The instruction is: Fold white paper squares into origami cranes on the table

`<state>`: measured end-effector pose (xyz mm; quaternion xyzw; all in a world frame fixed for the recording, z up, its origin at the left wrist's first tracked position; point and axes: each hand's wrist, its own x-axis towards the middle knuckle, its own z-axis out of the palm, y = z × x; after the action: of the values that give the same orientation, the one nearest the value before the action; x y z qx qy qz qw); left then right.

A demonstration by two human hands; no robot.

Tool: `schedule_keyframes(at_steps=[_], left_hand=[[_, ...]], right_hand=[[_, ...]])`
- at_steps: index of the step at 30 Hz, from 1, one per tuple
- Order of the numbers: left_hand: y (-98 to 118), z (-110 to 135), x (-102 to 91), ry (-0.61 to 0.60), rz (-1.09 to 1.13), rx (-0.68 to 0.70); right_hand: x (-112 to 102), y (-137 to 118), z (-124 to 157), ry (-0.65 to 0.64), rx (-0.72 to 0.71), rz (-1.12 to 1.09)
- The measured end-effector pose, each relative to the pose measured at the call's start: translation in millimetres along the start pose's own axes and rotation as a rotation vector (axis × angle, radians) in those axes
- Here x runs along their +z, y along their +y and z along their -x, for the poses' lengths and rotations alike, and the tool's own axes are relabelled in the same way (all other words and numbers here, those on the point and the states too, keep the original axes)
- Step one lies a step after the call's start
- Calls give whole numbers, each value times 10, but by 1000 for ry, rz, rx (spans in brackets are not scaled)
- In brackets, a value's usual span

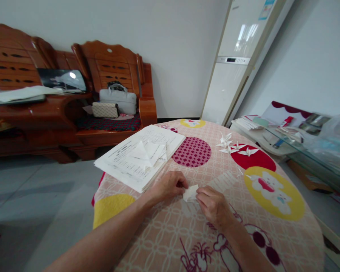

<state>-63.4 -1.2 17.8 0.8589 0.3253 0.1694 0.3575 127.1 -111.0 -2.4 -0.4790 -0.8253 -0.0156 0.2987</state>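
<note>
A small piece of folded white paper (190, 193) is between my two hands, just above or on the patterned tablecloth. My left hand (172, 184) pinches its left edge with curled fingers. From the other side, my right hand (214, 204) grips the right edge between thumb and fingers. Several folded paper cranes (248, 152) stand farther back on the right, on and beside the red circle of the cloth. To the left lies a stack of printed sheets (121, 166), with folded paper pieces (149, 152) resting on top.
The round table's cloth (158, 234) reaches its edge near my forearms. A glass-topped side table (300, 145) with papers and a plastic bag stands at the right. Behind are a wooden chair (110, 132) holding bags and a tall white cabinet-like unit (229, 79).
</note>
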Motion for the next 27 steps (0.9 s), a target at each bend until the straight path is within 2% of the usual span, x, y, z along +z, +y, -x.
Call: schedule_keyframes(at_steps=[7, 14, 20, 27], left_hand=[[6, 4, 41, 10, -42, 17], [108, 34, 54, 28, -112, 8], [206, 43, -5, 16, -148, 33], [293, 76, 11, 21, -75, -2]], right_hand=[[6, -13, -17, 20, 4, -3], [23, -40, -37, 115, 23, -48], [52, -17, -111, 199, 126, -197], [76, -16, -181, 212, 196, -238]])
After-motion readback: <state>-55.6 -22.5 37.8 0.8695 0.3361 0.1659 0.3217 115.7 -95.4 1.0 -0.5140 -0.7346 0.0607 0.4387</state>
